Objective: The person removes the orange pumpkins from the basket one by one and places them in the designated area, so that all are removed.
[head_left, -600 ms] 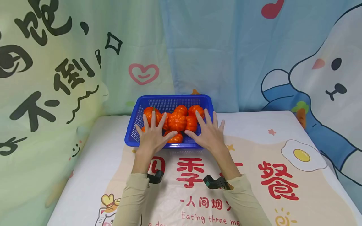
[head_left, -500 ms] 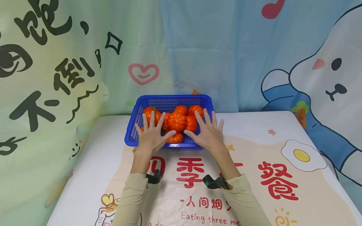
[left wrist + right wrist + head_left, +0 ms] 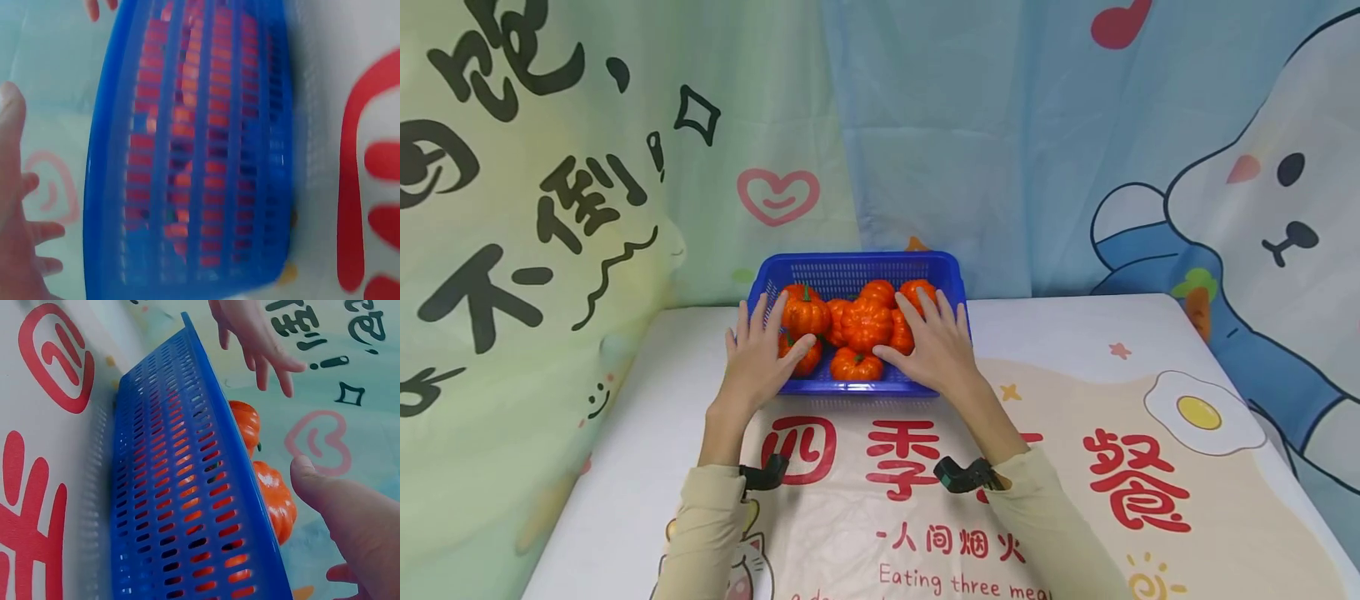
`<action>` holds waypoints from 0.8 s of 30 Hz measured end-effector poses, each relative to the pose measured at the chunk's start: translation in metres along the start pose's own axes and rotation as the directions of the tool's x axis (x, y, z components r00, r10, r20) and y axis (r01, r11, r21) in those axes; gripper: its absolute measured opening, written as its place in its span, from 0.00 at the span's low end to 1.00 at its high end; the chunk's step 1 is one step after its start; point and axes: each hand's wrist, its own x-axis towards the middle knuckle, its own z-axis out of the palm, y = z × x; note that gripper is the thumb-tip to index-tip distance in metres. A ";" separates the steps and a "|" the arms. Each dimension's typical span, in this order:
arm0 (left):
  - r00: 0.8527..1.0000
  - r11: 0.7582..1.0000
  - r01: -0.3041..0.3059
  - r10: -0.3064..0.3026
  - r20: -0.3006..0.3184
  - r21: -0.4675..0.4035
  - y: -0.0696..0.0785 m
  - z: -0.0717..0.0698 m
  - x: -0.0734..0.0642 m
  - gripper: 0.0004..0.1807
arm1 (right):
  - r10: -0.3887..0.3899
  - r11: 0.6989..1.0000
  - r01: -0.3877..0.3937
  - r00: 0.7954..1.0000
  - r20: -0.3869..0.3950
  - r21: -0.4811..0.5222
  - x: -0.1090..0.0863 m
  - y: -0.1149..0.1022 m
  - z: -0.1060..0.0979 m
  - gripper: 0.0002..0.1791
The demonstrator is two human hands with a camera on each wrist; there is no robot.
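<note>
A blue plastic basket [image 3: 865, 388] with slotted walls stands at the back of the table, holding several small shiny orange pumpkins [image 3: 867, 325]. Over its left end is my left hand [image 3: 756, 357], fingers spread and pointing away from me. My right hand [image 3: 942, 346] hovers above the right part, also spread, its thumb overlapping the pumpkins in the head view. Neither hand grips anything. In the right wrist view, the right thumb [image 3: 350, 512] is beyond the rim, close to a pumpkin [image 3: 275, 501], with the left hand [image 3: 253, 337] above. Slats partly hide the pumpkins in the left wrist view.
A printed tablecloth [image 3: 1075, 358] with red lettering covers the table. Right behind the basket hangs a pale blue-green curtain [image 3: 940, 150] with cartoon drawings. Dark wrist cameras [image 3: 966, 475] are strapped on both forearms.
My left hand has moved left from over the pumpkins to the basket's left end, uncovering pumpkins at the front left. The right hand has shifted slightly left. The pumpkins stay in the basket.
</note>
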 end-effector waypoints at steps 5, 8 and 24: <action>1.000 0.993 0.013 -0.015 -0.021 -0.116 -0.025 -0.008 0.003 0.44 | -0.080 0.997 0.081 0.996 0.025 -0.021 0.011 -0.006 -0.001 0.49; 1.000 0.979 0.028 -0.028 0.001 -0.200 -0.036 -0.009 0.005 0.43 | -0.119 0.993 0.119 0.992 0.038 -0.017 0.019 -0.009 -0.001 0.49; 0.982 0.944 0.184 -0.165 0.088 -0.275 -0.062 0.009 0.009 0.48 | -0.221 0.967 0.195 0.961 0.164 0.164 0.049 -0.014 0.014 0.49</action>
